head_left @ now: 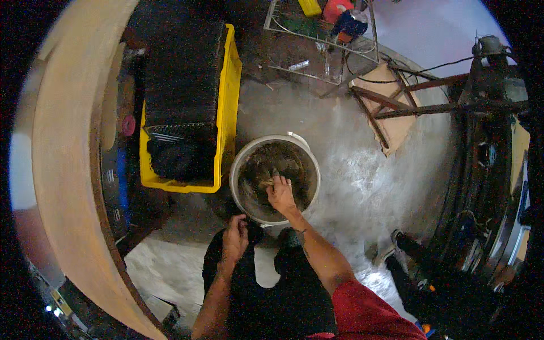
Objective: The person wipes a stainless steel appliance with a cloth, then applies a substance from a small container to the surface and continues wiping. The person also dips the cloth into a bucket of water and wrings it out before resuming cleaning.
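Observation:
A round, pale-rimmed bucket [235, 195] stands on the floor in front of my knees, its inside dark and brownish. My right hand [281, 194] reaches down into it, fingers bent and closed around something small and light brown that I cannot make out. A ring shows on one finger. Close to the bucket's near left rim, my left hand [235, 239] hovers above my left knee. Its fingers are loosely curled in, and nothing shows in them.
A yellow crate [228, 107] with dark contents stands left of the bucket, beside a long curved wooden surface [65, 170]. A wire rack [331, 48] is at the back. On the right are a brown board [388, 85] with metal legs and dark machinery [481, 170]. Another person's foot [396, 237] shows at right.

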Motion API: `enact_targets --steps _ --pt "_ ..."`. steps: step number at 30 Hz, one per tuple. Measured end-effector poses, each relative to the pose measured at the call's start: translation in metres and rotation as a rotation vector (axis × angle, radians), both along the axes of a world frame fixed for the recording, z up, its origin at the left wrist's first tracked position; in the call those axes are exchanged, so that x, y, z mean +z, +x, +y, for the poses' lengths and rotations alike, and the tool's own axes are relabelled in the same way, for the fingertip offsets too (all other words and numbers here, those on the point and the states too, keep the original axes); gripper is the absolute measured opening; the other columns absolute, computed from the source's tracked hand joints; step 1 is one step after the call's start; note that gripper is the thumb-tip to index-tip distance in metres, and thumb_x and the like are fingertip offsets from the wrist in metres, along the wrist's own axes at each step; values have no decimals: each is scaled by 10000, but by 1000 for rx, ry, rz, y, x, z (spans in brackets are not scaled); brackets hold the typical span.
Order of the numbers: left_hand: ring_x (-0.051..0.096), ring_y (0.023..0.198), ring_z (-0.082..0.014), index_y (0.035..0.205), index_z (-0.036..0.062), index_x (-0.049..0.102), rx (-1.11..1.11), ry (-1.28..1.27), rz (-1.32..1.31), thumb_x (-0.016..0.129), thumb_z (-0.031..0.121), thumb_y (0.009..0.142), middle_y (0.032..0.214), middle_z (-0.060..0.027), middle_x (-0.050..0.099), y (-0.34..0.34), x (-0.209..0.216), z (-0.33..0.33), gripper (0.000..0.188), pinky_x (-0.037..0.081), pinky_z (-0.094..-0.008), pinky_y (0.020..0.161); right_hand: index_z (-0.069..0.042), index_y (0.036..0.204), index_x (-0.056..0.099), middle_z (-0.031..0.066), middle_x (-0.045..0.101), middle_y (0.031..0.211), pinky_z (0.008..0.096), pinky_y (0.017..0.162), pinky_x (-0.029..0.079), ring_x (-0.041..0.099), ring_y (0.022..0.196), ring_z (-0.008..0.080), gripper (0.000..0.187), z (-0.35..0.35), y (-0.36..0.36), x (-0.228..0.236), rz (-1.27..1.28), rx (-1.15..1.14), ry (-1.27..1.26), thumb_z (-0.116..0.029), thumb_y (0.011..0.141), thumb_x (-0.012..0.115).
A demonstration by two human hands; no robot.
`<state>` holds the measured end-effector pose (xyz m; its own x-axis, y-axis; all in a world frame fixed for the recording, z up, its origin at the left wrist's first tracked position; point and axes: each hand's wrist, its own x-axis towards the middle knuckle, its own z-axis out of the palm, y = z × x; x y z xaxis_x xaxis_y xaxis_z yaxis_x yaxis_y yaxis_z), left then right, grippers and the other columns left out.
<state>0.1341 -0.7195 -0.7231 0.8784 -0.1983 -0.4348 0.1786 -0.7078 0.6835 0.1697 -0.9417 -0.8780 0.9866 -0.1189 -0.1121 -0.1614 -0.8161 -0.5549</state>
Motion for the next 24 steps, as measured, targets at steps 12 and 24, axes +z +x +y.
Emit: enact_targets --steps 12,24 --pt "595 1359 -443 1609 101 421 -174 -232 -165 819 63 866 1505 -276 572 69 -93 -83 843 490 -481 1135 55 1415 523 234 713 1181 445 770 624 743 955 325 481 -46 15 142 249 -359 737 -313 1106 491" --pt "686 1161 -477 1403 46 566 -347 -134 -199 702 33 930 1219 -258 727 108 -143 -94 492 544 -537 952 -145 1516 517 164 640 1365 577 917 608 697 1079 303 521 -81 29 -56 732 -623 1290 -490 1137 421"
